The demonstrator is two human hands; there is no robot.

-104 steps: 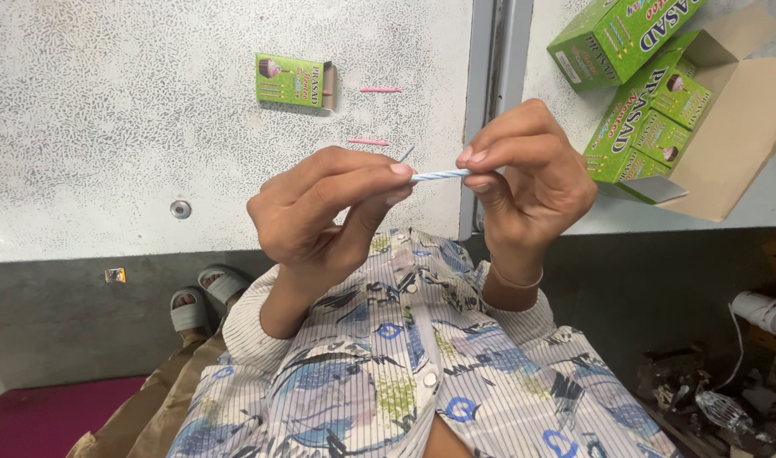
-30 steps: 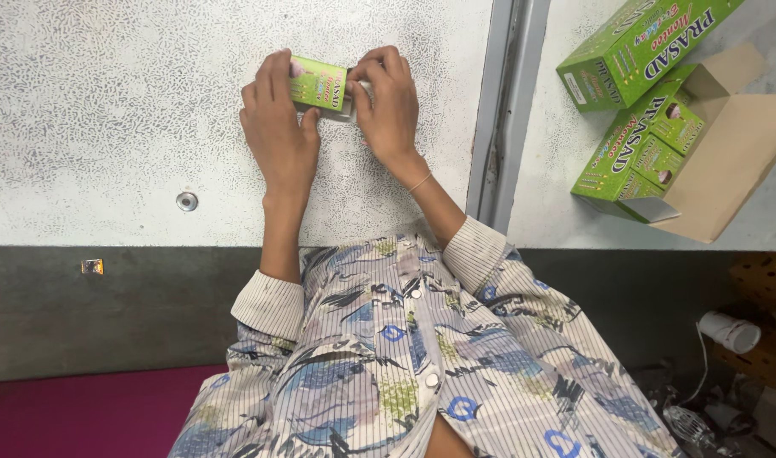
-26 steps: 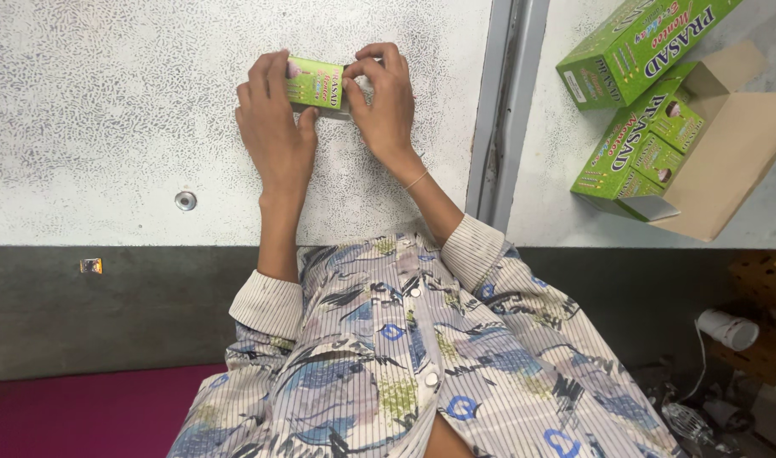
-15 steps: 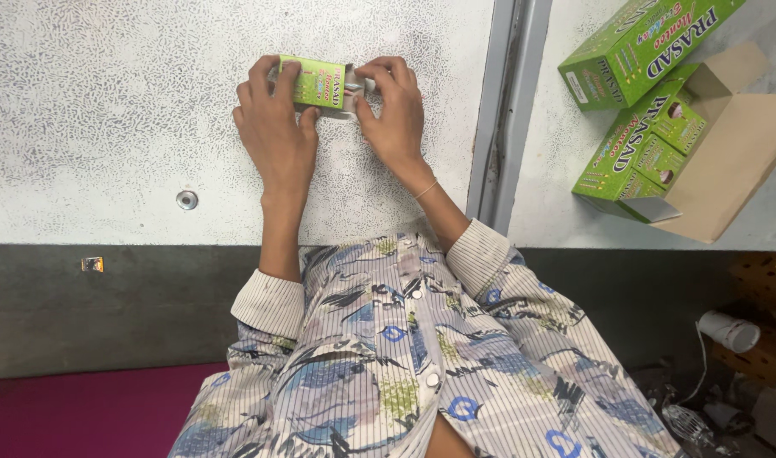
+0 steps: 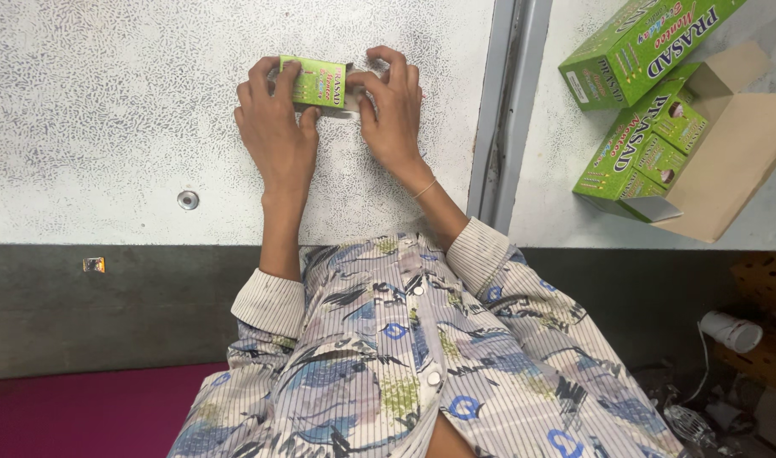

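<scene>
On the speckled grey table (image 5: 108,127), a small green box (image 5: 314,82) with a yellow and pink label is being held flat, pinched by the left hand (image 5: 273,127) and right hand (image 5: 392,114).

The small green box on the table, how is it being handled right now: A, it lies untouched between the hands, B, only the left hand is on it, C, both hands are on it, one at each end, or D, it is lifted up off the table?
C: the left hand grips the left end of the small green box and the right hand presses its right end, on the speckled table.
</scene>
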